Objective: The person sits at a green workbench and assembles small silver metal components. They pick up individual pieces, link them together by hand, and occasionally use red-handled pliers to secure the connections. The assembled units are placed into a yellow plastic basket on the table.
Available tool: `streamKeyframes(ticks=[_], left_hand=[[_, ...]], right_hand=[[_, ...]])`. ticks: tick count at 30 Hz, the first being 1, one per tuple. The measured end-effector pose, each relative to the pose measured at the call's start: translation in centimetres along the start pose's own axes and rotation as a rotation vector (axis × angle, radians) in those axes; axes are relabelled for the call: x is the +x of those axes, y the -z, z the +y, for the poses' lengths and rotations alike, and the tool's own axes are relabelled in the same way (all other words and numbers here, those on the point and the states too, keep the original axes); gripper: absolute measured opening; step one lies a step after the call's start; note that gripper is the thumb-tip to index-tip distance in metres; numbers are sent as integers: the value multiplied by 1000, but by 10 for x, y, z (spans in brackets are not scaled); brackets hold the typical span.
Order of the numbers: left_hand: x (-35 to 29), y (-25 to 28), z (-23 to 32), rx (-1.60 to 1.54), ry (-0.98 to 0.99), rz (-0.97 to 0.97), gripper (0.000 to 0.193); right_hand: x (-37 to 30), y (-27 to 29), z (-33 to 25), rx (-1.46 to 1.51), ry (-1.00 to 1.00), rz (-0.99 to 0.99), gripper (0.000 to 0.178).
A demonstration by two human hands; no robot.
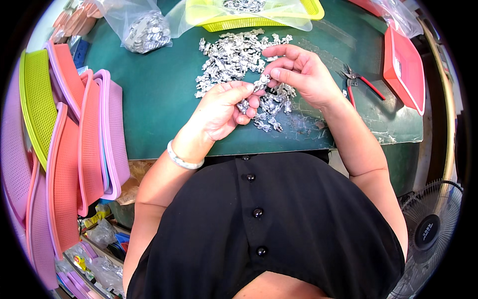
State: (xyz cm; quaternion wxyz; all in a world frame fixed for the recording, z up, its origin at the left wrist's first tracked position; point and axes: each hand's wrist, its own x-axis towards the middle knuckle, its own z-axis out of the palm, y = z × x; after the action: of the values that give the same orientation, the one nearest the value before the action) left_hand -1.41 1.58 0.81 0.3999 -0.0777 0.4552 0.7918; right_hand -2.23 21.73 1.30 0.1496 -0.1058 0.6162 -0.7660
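Note:
In front of me, over the green table, my left hand (217, 109) pinches a small silver metal figure charm (261, 82) between thumb and fingers. A second silver charm (243, 105) sits against its curled lower fingers. My right hand (309, 74) comes in from the right, its thumb and fingertips closed at the upper end of the pinched charm; the exact contact is too small to see. Behind and beneath both hands spreads a loose pile of similar silver charms (226, 57), with a smaller cluster (271, 107) nearer me, partly covered by the hands.
Red-handled cutting pliers (372, 88) lie on the table (164, 104) to the right, near a pink basket (406, 72). At the back are a yellow-green basket (219, 24) and a clear bag of silver pieces (147, 34). Stacked colored baskets (64, 179) stand left; a fan (428, 231) is lower right.

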Motion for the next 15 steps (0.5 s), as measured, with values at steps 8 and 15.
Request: streamKeyframes(ticks=[8,15], left_hand=[[1,-2,-3,74,-149,71,14],[0,-2,-1,41,-188,76,16]], right_hand=[[1,1,1,-32,33,-27,38],[2,1,5,-22,62,-40,40]])
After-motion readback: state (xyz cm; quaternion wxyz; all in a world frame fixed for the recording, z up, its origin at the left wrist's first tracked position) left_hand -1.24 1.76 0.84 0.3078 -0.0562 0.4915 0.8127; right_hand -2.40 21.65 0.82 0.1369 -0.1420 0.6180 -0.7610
